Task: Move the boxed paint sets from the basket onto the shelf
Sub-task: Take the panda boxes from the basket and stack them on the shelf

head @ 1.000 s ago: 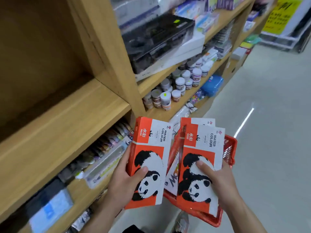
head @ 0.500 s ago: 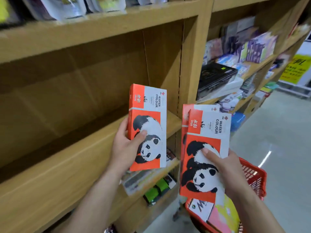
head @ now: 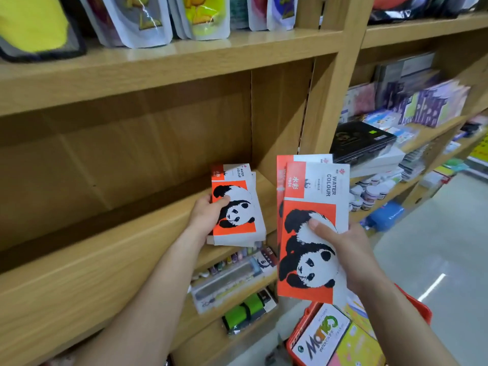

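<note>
My left hand (head: 207, 216) grips an orange-and-white panda watercolour box (head: 237, 207), holding it low over the right end of the bare wooden shelf (head: 111, 260); whether it touches the board I cannot tell. My right hand (head: 346, 252) holds two more panda watercolour boxes (head: 309, 233) stacked together, upright, in front of the shelf post. Below my right forearm hangs the red basket (head: 303, 326), with a white "Marie's" boxed paint set (head: 320, 336) and a yellow box (head: 359, 347) inside.
A wooden upright post (head: 330, 96) bounds the shelf bay on the right. Pouches (head: 137, 19) stand on the shelf above. Pens and a green item (head: 245, 310) lie on lower shelves. Black case (head: 361, 140), paint jars (head: 369, 194) and packets fill the right bay. Grey floor at right.
My left hand has carried its panda box forward and down to the shelf's right end. My right hand holds its boxes in much the same place. The view has tilted upward.
</note>
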The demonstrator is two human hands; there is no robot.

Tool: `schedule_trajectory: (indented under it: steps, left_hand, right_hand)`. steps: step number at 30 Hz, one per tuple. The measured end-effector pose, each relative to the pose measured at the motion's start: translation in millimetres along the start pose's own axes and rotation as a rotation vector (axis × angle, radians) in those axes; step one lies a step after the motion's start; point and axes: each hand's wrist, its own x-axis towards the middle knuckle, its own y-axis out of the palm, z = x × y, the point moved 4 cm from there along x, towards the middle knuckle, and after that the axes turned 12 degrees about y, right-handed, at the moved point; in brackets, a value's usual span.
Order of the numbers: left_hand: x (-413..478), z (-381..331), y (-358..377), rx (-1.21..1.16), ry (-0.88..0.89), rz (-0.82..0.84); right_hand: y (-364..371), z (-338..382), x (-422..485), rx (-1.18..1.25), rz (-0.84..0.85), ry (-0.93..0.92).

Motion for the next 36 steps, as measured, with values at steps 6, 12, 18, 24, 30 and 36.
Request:
schedule_trajectory:
  steps: [6,12,18,24,30,36]
  left_hand:
    - [-50.1,17.6,-21.0,-0.001,0.193,0.028]
    - [-69.9,41.2,-21.0,0.038,0.316,0.107]
    - [-87.2,31.9,-23.0,-0.001,0.270,0.109]
    - [-103.2,28.7,-11.7,0.046,0.285,0.184]
    - [-100.1,20.7,-2.2,0.143,0.321,0.051]
    - [-91.3,20.4,-5.6,0.064,0.356,0.051]
  right_hand:
    - [15.1,22.0,3.4,0.018,0.098,-0.044]
    - [48.5,39.7,14.1,-0.137,0.191,0.011]
    - [94.5,60.9,64.4,-0.297,0.269,0.222]
    - [104.4,48.7,79.5,-0.254,0.269,0.271]
    - [76.4,24.3,23.6,-0.236,0.178,-0.121]
    - [95.5,21.2,35.3,-0.302,0.202,-0.173]
